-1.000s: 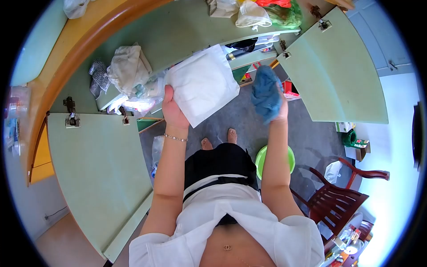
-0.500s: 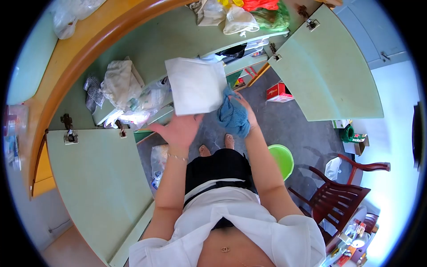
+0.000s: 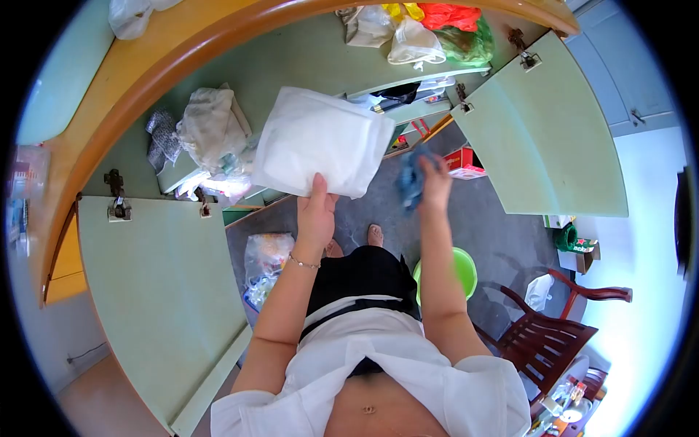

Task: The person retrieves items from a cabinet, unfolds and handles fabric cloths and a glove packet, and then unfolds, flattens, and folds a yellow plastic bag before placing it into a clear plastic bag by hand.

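My left hand [image 3: 317, 218] grips a flat white square packet [image 3: 320, 138] at its near edge, thumb on top and fingers beneath. The packet is held up in front of the open cabinet. Off to its right, my right hand [image 3: 435, 186] is closed around a crumpled blue cloth [image 3: 412, 178], slightly blurred by motion. The cloth and the packet are apart. Behind the packet, a bundle of beige cloth [image 3: 211, 127] and some clear plastic lie on the cabinet shelf.
Cabinet doors stand open at left [image 3: 164, 306] and right [image 3: 546, 131]. A green bucket [image 3: 466, 269] is on the floor by my right arm, with a wooden chair [image 3: 542, 339] farther right. Plastic bags [image 3: 269, 258] lie at lower left. A red box [image 3: 463, 162] sits beyond my right hand.
My left hand now has its thumb over the packet, which has turned and shows more of its face. My right hand has drawn the blue cloth away from the packet to the right.
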### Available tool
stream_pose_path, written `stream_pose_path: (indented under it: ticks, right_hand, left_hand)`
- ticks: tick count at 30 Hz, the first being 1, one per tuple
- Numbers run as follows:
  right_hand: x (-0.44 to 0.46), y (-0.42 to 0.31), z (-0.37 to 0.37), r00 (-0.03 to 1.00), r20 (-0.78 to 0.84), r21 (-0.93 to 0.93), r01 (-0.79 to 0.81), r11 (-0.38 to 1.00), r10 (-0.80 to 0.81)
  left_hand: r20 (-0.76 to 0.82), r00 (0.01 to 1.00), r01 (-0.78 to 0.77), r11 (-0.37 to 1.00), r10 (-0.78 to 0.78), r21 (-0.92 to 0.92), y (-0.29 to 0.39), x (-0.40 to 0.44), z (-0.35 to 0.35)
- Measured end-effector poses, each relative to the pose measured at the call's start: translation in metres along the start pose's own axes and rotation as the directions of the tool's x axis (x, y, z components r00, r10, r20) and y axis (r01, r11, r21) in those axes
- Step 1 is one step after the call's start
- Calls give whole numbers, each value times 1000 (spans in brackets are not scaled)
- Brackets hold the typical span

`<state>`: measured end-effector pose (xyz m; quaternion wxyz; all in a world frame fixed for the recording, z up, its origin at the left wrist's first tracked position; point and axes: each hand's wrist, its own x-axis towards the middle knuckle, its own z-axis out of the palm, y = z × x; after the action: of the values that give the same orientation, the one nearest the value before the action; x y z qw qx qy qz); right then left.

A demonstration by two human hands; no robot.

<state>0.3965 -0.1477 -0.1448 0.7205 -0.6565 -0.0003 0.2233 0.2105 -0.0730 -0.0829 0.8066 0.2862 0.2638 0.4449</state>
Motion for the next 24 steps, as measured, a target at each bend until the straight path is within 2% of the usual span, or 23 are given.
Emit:
stream_pose_path:
  ticks: [1, 3, 5, 6, 7, 8, 9, 11, 12, 14, 15, 16, 17, 18, 20, 21, 24]
  right_hand:
    - [-1, -25, -5, 999, 41, 128, -41, 991, 36]
    - [-12, -65, -8, 990, 141, 264, -15, 964, -24]
    - [-37, -96, 6, 985, 153, 232, 45, 972, -82]
    - [-48, -96, 10, 969, 208, 112, 111, 988, -133]
    - [-58, -93, 16, 947, 269, -5, 182, 983, -174]
    - [-70, -87, 26, 848, 299, -165, 499, 851, -439]
    - [-82, -80, 38, 668, 370, -302, 743, 597, -645]
    - [-102, -66, 58, 628, 489, -395, 778, 488, -605]
    - [-96, -61, 58, 674, 426, -433, 738, 518, -604]
    - [-69, -47, 59, 747, 308, -491, 655, 574, -589]
    - [-50, -40, 55, 769, 302, -554, 623, 553, -563]
    - [-32, -38, 50, 834, 285, -653, 530, 542, -472]
    - [-10, -33, 42, 913, 263, -711, 401, 578, -311]
    - [22, -11, 27, 952, 246, -632, 301, 714, -183]
    - [31, -26, 15, 971, 229, -330, 150, 932, -76]
    - [24, -40, 13, 973, 229, -161, 59, 985, -21]
    - [-21, -88, 24, 961, 276, -113, 63, 992, -30]
  left_hand:
    - [-15, 1000, 25, 997, -24, 76, 2, -1, -3]
    - [-38, 997, 75, 973, -68, 220, 2, 0, -9]
    - [23, 999, -29, 953, 23, 303, -8, 6, -18]
    - [54, 997, -78, 936, 63, 343, -12, 6, -20]
    - [28, 1000, -4, 972, -2, 235, -13, 5, -17]
    - [10, 998, 67, 990, -69, 123, -14, 4, -11]
    - [-1, 991, 137, 991, -137, 9, -15, 3, -7]
    - [109, 941, 335, 928, -321, -162, -28, 4, -22]
    - [172, 901, 430, 871, -398, -238, -33, 5, -29]
    - [223, 897, 433, 860, -381, -272, -18, 4, -17]
    - [247, 892, 439, 853, -377, -284, -10, 3, -14]
    - [300, 875, 467, 827, -381, -314, -2, 1, -19]
    - [313, 870, 471, 828, -380, -304, 3, 0, -20]
    - [328, 867, 470, 832, -375, -294, 8, 0, -21]
    - [326, 872, 460, 841, -366, -285, 13, 4, -25]
    - [307, 874, 461, 842, -377, -280, 11, 5, -32]
    - [270, 869, 477, 849, -415, -228, 4, 9, -41]
